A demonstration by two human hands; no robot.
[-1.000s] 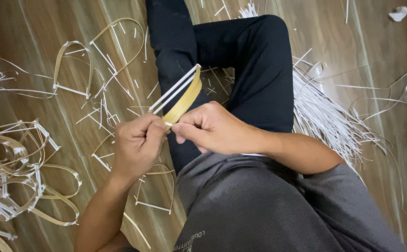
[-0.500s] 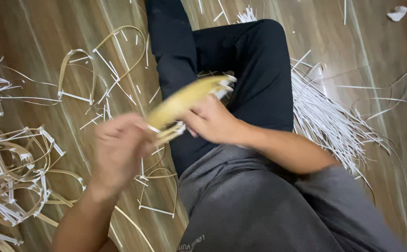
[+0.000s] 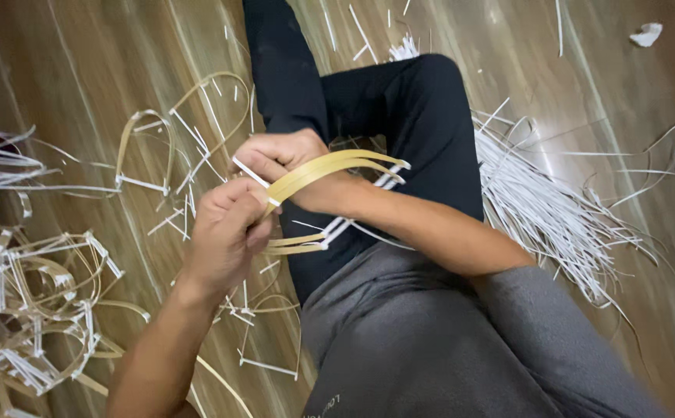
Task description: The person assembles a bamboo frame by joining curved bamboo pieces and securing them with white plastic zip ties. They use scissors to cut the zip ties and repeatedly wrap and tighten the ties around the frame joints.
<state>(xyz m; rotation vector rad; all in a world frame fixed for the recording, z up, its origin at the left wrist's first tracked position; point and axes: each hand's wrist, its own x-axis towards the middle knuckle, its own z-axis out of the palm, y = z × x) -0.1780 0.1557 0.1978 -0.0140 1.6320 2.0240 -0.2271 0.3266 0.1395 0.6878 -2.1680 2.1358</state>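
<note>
While the person sits on the wooden floor [image 3: 601,93] with legs in black trousers [image 3: 399,116] crossed, both hands meet over the lap on a bundle of yellow strips [image 3: 330,166]. The left hand [image 3: 225,232] is closed into a loose fist, its fingers curled around the near end of the bundle where the strips bend back on themselves; a second run of the same strips emerges below that fist and points toward the trousers. The right hand [image 3: 283,155] lies just beyond the left, palm turned down, with its fingers folded over the upper part of the bundle and a thin white strip [image 3: 251,172] that sticks out from under them; how tightly those fingers pinch cannot be told from this view. The bundle runs from the left fist across the right wrist and ends in white-tipped ends over the black trousers. A grey shirt [image 3: 423,348] fills the lower middle of the view. To the person's right, a dense fan of loose white strips [image 3: 554,209] lies on the floor beside the knee. To the person's left, bent loops of yellow and white strip [image 3: 152,139] lie scattered, and a tangled heap of finished loops [image 3: 35,310] lies near the left forearm. A small white scrap [image 3: 647,34] rests well apart at the far right.
</note>
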